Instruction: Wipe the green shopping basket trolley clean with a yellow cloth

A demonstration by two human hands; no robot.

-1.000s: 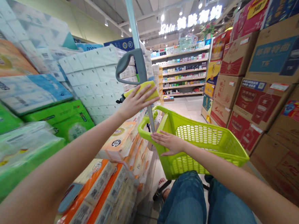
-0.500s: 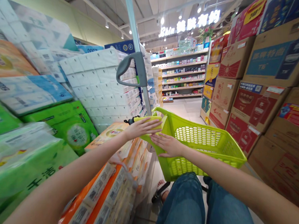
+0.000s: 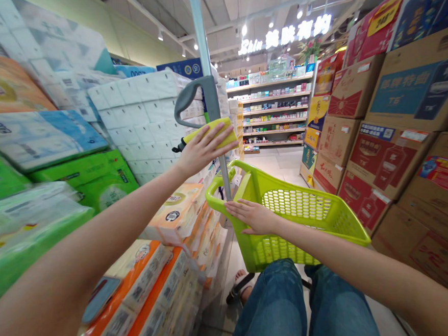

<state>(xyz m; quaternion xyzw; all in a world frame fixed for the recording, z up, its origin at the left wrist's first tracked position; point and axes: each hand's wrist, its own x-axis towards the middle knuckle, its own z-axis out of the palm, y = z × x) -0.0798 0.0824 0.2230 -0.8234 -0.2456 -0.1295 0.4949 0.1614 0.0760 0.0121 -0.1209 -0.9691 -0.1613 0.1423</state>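
My left hand (image 3: pixel 207 147) is raised over the cart's back end and holds a yellow block-like thing (image 3: pixel 225 129) with a black end and strap. Its fingers lie across the yellow face; the thumb is hidden. Right beside it stands a metal pole (image 3: pixel 224 175) with a grey loop handle (image 3: pixel 192 101). My right hand (image 3: pixel 252 217) rests on the rear edge of a lime-green basket cart (image 3: pixel 310 195), fingers stretched flat, thumb lower on its side.
Stacked tissue packs (image 3: pixel 152 127) crowd the left; a flat grey-blue object (image 3: pixel 100 298) lies on orange-edged packs (image 3: pixel 140 291). Cardboard cartons (image 3: pixel 414 93) line the right. Filled shelves (image 3: pixel 269 108) stand beyond the tiled aisle (image 3: pixel 273 159). My jeans-clad knees (image 3: pixel 279 297) are just behind the cart.
My left hand has lifted the yellow thing up from the cart's rear handle to the pole, below the grey loop. My right hand has stayed on the cart's edge.
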